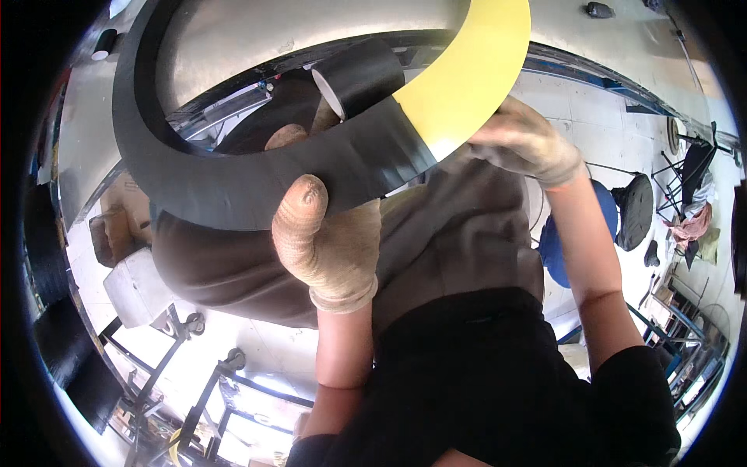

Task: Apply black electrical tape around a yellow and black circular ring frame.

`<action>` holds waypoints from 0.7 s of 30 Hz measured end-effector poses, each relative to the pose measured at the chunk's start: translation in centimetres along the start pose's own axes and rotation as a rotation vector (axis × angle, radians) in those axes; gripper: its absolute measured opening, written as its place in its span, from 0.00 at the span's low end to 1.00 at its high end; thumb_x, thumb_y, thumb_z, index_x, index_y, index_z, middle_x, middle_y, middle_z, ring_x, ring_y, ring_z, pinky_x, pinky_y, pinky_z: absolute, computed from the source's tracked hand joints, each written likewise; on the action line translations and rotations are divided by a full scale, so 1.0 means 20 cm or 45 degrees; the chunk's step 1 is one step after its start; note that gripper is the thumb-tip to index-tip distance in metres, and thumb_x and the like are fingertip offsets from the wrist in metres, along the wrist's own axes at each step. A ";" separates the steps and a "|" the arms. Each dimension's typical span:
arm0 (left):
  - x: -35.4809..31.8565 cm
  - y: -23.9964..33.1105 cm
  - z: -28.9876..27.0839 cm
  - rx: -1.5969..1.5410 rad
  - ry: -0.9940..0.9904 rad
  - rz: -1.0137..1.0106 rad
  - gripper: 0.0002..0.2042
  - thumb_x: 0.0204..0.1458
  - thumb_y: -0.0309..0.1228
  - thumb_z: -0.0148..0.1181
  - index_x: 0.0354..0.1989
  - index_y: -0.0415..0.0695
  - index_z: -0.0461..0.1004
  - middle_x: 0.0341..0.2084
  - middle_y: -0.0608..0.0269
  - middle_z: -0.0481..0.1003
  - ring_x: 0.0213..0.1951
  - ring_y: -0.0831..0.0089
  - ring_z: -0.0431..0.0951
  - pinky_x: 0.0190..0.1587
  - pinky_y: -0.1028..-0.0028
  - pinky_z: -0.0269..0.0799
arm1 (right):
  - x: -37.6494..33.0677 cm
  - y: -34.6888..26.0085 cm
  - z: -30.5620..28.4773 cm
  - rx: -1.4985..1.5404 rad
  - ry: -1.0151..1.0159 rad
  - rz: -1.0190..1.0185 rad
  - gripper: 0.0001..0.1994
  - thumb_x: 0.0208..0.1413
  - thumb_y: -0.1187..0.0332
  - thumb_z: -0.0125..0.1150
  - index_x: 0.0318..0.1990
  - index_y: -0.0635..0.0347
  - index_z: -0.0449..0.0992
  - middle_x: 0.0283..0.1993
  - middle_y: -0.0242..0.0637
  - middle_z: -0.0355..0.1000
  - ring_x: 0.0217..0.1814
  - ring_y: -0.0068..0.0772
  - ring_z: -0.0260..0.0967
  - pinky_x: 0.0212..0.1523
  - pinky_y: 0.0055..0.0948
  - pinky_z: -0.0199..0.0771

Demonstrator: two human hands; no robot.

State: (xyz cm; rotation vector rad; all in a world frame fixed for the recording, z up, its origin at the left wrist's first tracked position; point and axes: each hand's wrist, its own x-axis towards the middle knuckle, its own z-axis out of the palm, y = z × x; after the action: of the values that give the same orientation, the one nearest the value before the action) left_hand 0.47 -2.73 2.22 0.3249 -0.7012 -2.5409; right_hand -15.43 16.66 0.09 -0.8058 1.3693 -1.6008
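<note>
A large flat ring, part wrapped in black tape (pixel 226 183) and part bare yellow (pixel 471 78), stands tilted above my lap. My left hand (pixel 331 249), in a tan knit glove, is closed on the black part. Its thumb lies over the front, and its fingers reach behind. A wide roll of black tape (pixel 362 78) sits just behind the ring, a gloved finger against its open end. At the outer edge of the yellow part, near where the black ends, my gloved right hand (pixel 529 144) has its fingers curled. They are blurred, and their tips are hidden behind the ring.
A metal worktable (pixel 311 23) spans the far side, with a small black roll (pixel 104 44) on its left. Wheeled metal frames (pixel 194 323) stand at lower left. A blue stool (pixel 560 241) and a folding chair (pixel 689 171) are to the right.
</note>
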 end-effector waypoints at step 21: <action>0.04 -0.13 0.00 0.226 -0.093 0.206 0.25 0.55 0.44 0.65 0.57 0.40 0.75 0.65 0.48 0.70 0.69 0.58 0.66 0.74 0.59 0.55 | -0.06 -0.17 0.36 -0.104 0.232 0.707 0.22 0.53 0.48 0.75 0.44 0.58 0.83 0.25 0.29 0.78 0.22 0.16 0.74 0.21 0.14 0.72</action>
State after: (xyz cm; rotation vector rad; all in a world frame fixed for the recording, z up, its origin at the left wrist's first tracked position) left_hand -1.24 -1.26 0.73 0.2254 -0.9450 -2.3530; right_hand -9.17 14.86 4.81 -0.2839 1.6216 -1.2043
